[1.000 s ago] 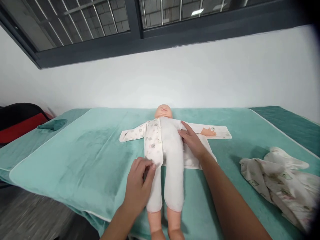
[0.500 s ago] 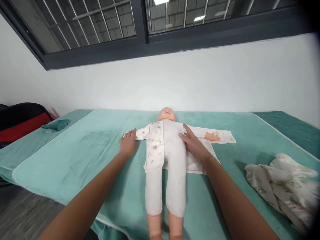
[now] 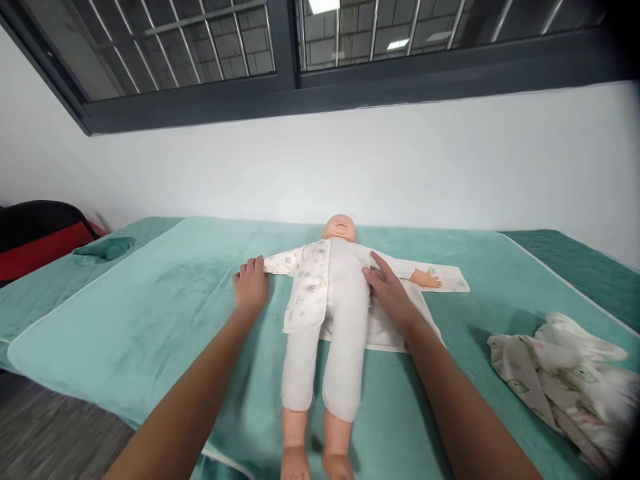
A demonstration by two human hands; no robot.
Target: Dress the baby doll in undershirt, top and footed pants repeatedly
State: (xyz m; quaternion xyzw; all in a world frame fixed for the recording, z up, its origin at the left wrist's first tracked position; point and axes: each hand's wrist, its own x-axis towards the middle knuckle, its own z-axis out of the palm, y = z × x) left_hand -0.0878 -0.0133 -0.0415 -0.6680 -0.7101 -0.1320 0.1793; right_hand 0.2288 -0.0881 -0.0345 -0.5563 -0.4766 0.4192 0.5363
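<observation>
A baby doll [image 3: 340, 293] lies on its back on a teal blanket [image 3: 165, 300], head toward the wall. A white printed jacket [image 3: 307, 283] covers its left-hand side, the other half spread flat under it. My left hand [image 3: 251, 285] rests at the end of the jacket's left sleeve, fingers curled over the cuff. My right hand [image 3: 390, 293] lies flat against the doll's side and the spread half of the jacket, fingers stretched out. The doll's bare hand [image 3: 425, 279] lies on the right sleeve.
A crumpled printed garment [image 3: 555, 380] lies at the right of the blanket. A small dark green cloth [image 3: 105, 248] sits at the far left, beside a black and red object [image 3: 40, 237]. A white wall and a dark-framed window stand behind.
My left hand left the jacket's lower hem and moved up to the left sleeve end. The right hand stayed on the doll's side. The view shifted slightly.
</observation>
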